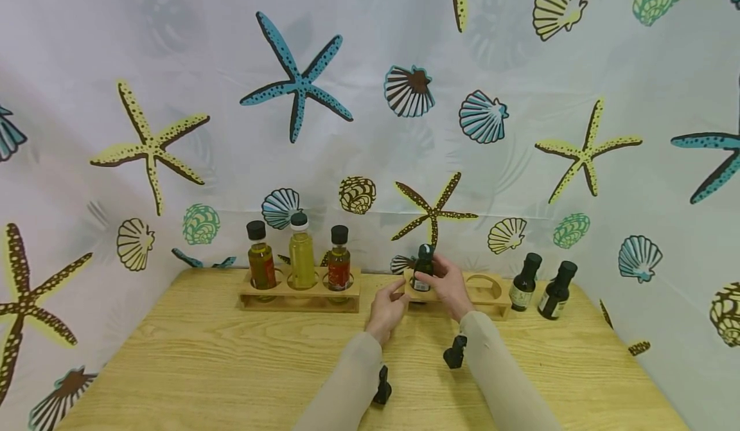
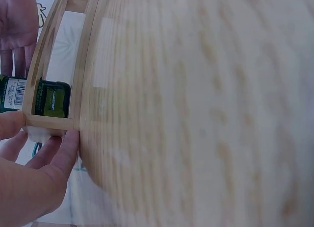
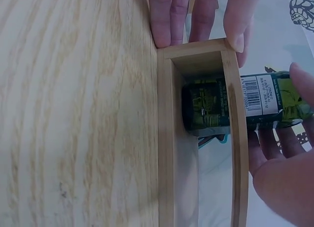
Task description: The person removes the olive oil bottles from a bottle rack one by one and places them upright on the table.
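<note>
A small dark green bottle (image 1: 424, 267) with a black cap stands in the left hole of the right wooden bottle rack (image 1: 485, 306). My right hand (image 1: 451, 288) holds the bottle, fingers behind and thumb in front. Its base, in the right wrist view, reaches down inside the rack, and a white barcode label (image 3: 259, 94) shows above the top board. At the rack's left end, my left hand (image 1: 386, 312) grips the wood, with the thumb on the top board and the fingers against the end piece (image 2: 49, 121). The rack's right hole (image 1: 484, 286) holds no bottle.
Two dark bottles with black caps, one nearer the rack (image 1: 523, 283) and one farther right (image 1: 557, 291), stand on the wooden table (image 1: 231, 367). To the left, another rack (image 1: 300, 304) carries three oil bottles. A patterned curtain (image 1: 358, 148) hangs behind the table.
</note>
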{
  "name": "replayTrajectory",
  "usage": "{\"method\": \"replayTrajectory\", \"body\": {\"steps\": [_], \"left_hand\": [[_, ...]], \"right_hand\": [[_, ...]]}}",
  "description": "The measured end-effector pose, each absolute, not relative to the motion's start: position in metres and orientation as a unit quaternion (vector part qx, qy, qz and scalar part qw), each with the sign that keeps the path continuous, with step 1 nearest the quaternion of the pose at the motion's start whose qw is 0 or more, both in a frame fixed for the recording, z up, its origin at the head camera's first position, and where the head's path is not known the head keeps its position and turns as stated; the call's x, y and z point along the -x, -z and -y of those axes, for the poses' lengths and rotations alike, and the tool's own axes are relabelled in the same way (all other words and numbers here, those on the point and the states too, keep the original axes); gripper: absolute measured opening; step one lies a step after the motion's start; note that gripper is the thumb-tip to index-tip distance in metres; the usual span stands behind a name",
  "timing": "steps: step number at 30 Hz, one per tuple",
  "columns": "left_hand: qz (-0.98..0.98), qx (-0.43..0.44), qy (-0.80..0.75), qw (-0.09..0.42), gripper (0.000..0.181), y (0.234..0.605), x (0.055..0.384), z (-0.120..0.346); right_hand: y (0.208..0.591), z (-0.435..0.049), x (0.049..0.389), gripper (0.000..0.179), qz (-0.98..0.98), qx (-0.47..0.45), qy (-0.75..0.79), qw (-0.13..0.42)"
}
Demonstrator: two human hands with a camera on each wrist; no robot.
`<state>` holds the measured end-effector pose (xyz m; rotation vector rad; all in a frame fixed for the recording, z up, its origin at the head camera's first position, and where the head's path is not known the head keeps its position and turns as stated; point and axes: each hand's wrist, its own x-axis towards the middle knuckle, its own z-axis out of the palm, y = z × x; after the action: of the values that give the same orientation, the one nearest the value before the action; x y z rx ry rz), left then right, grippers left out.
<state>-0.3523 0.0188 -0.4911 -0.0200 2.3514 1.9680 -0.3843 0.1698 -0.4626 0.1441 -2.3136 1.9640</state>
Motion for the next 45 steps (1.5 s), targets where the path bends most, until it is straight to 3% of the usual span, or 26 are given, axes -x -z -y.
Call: {"method": "replayTrajectory", "body": {"steps": [12, 21, 45], "left_hand": [[-0.767, -0.002, -0.641, 0.032, 0.046, 0.493, 0.352, -0.02], [-0.764, -0.005, -0.644, 0.033, 0.045, 0.492, 0.352, -0.021], [-0.765, -0.003, -0.643, 0.031, 0.045, 0.495, 0.356, -0.018]], "right_hand": [[0.464, -0.173, 0.383, 0.065, 0.769, -0.045, -0.636, 0.048], [0.468, -0.177, 0.386, 0.062, 0.752, -0.04, -0.653, 0.081], [0.438, -0.182, 0.382, 0.067, 0.695, -0.034, -0.708, 0.119]]}}
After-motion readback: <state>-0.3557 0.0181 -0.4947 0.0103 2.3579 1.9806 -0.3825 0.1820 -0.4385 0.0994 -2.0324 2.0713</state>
